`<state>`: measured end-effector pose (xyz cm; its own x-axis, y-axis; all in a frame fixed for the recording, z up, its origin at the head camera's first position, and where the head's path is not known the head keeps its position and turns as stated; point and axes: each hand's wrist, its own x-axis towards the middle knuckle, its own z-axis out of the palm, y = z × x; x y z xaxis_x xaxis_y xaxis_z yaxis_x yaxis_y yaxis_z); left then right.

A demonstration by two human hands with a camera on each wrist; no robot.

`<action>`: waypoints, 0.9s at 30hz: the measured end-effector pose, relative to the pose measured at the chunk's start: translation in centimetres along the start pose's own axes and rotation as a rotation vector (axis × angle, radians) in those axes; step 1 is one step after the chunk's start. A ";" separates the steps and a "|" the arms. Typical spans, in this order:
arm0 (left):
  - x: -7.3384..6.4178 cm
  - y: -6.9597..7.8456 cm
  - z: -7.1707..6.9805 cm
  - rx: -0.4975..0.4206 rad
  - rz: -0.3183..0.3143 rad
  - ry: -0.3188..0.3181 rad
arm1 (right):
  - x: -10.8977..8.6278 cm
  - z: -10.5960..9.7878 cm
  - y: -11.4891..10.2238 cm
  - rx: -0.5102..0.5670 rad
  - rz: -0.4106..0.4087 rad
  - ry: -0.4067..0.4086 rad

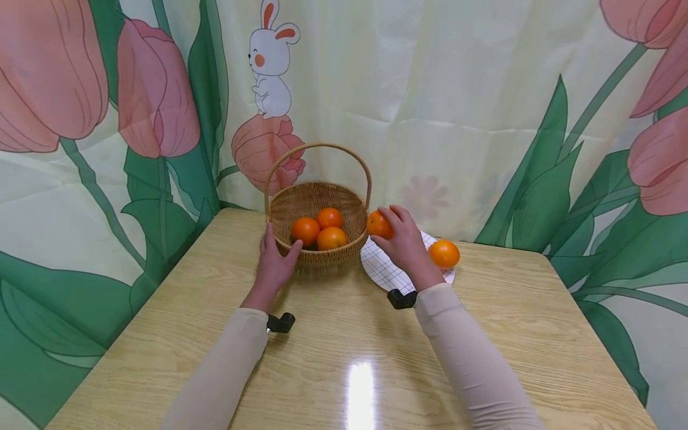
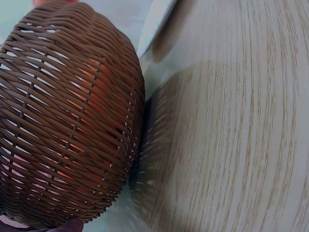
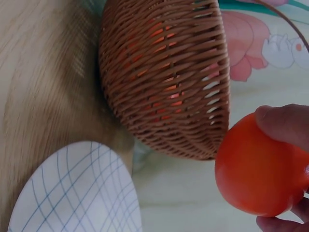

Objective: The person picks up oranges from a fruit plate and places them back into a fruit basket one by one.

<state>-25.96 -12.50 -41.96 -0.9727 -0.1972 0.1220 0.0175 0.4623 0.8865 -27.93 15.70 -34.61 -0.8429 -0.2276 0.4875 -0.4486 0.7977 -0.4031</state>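
A brown wicker basket (image 1: 317,258) with a tall arched handle stands at the back of the table, several oranges (image 1: 332,238) inside it. My left hand (image 1: 275,263) holds the basket at its front left, thumb by the rim; in the left wrist view the woven wall (image 2: 63,106) hides most of that hand. Thumb and fingers of my right hand (image 1: 400,242) grip an orange (image 3: 260,166), raised just right of the basket's rim. Below this hand lies a white plate (image 1: 378,266) with a blue grid pattern, and another orange (image 1: 444,254) sits on its right side.
The wooden table (image 1: 322,346) ends at the back against a curtain (image 1: 457,119) printed with tulips and a rabbit. The basket's handle (image 1: 322,145) arches above its opening.
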 end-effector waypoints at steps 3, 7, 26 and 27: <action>-0.1 0.1 0.0 0.000 -0.001 0.003 | 0.2 0.3 -0.3 0.002 -0.019 0.028; -0.1 0.1 0.0 0.004 0.007 0.003 | 0.5 0.7 -0.6 0.012 -0.039 0.061; 0.1 0.0 0.0 -0.005 0.014 0.014 | 1.8 2.2 -2.4 0.087 -0.076 0.119; 0.1 0.0 0.0 -0.007 0.016 0.015 | 1.8 2.3 -2.5 0.097 -0.077 0.119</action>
<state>-26.05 -12.53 -41.94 -0.9688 -0.2028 0.1425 0.0343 0.4598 0.8874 -29.02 12.04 -34.55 -0.7664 -0.2141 0.6056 -0.5419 0.7217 -0.4307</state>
